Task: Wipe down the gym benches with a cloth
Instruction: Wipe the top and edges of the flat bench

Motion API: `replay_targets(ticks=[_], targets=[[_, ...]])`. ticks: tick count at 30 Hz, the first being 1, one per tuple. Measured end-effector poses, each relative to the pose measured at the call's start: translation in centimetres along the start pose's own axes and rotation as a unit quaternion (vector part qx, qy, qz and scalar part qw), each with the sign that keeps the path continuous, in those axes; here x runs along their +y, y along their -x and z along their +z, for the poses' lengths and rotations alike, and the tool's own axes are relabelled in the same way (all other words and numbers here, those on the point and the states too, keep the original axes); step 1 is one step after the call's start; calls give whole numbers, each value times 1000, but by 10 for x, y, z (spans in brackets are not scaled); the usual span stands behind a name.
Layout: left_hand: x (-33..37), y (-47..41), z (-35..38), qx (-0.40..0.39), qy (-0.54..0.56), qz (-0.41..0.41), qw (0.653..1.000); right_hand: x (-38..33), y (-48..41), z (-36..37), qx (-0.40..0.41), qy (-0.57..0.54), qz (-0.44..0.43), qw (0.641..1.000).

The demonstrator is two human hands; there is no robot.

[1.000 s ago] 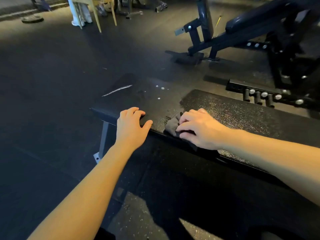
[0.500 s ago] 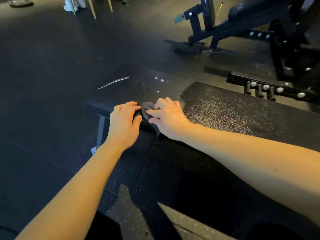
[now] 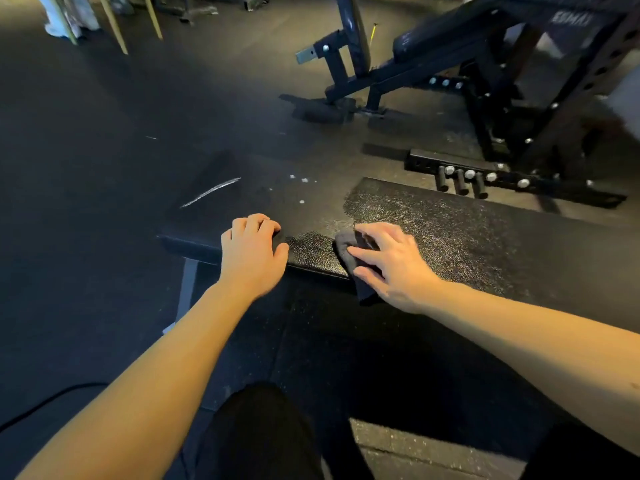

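Note:
A flat black gym bench [image 3: 467, 233] runs across the middle of the view, its textured pad glistening on the right half. A dark grey cloth [image 3: 348, 252] lies over the bench's near edge, and one end hangs down past it. My right hand [image 3: 388, 265] presses the cloth onto the pad with spread fingers, thumb at the edge. My left hand [image 3: 251, 252] rests on the near edge further left, fingers curled on the pad and holding nothing. A white streak [image 3: 211, 192] and a few white specks [image 3: 301, 188] mark the left part of the pad.
An adjustable incline bench [image 3: 415, 60] stands behind on the dark rubber floor. A black rack [image 3: 540, 98] with a row of pegs [image 3: 481, 181] is at the right. Wooden chair legs [image 3: 117, 26] show top left. My dark-trousered knee [image 3: 266, 431] is below.
My right hand has slid the cloth to the right along the near edge, away from my left hand. My left hand has stayed on the edge. The camera has shifted slightly.

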State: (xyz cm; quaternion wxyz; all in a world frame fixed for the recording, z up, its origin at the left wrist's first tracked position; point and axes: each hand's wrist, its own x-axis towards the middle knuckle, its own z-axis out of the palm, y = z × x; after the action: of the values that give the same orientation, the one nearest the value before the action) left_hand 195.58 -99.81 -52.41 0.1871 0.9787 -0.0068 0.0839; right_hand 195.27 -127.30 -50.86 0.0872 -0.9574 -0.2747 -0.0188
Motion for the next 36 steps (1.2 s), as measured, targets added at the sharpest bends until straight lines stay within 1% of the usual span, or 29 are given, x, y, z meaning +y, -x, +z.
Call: replay_targets(ticks=[2, 3, 6, 9, 12, 15, 18, 22, 24, 26, 28, 30, 32, 33, 34, 36], targets=[[-6, 1, 1, 3, -8, 14, 1000, 4, 3, -1, -42, 10, -34, 998], [-8, 2, 2, 3, -13, 22, 1000, 5, 3, -1, -47, 21, -41, 998], [-12, -2, 1, -2, -25, 37, 999, -1, -1, 5, -9, 44, -25, 999], [-10, -6, 1, -7, -36, 25, 999, -16, -6, 14, 20, 28, -2, 999], [0, -9, 0, -15, -65, 11, 998, -21, -7, 16, 34, 11, 10, 999], [13, -20, -3, -34, -85, -12, 996, -15, -18, 14, 29, 3, 16, 999], [21, -34, -3, -72, -84, -11, 994, 6, -52, 14, 41, 1, 68, 997], [22, -48, -4, -116, -93, -39, 988, 36, -121, 20, 39, 48, 188, 980], [22, -50, -5, -125, -84, -49, 987, 32, -132, 23, 43, 58, 206, 976], [23, -48, -6, -131, -78, -60, 986, 16, -117, 25, 54, 28, 162, 985], [26, -45, -5, -131, -80, -70, 986, -3, -87, 27, 64, -8, 76, 995], [29, -44, -5, -137, -85, -83, 984, -10, -65, 26, 49, 3, -7, 999], [32, -45, -7, -148, -89, -94, 981, 6, -71, 23, 28, 34, -61, 997], [34, -46, -9, -154, -92, -99, 979, 19, -81, 20, 30, 42, -72, 996], [36, -47, -11, -160, -94, -102, 977, 32, -92, 19, 39, 49, -64, 996], [39, -48, -13, -169, -94, -112, 975, 57, -119, 13, 56, 73, -1, 996]])
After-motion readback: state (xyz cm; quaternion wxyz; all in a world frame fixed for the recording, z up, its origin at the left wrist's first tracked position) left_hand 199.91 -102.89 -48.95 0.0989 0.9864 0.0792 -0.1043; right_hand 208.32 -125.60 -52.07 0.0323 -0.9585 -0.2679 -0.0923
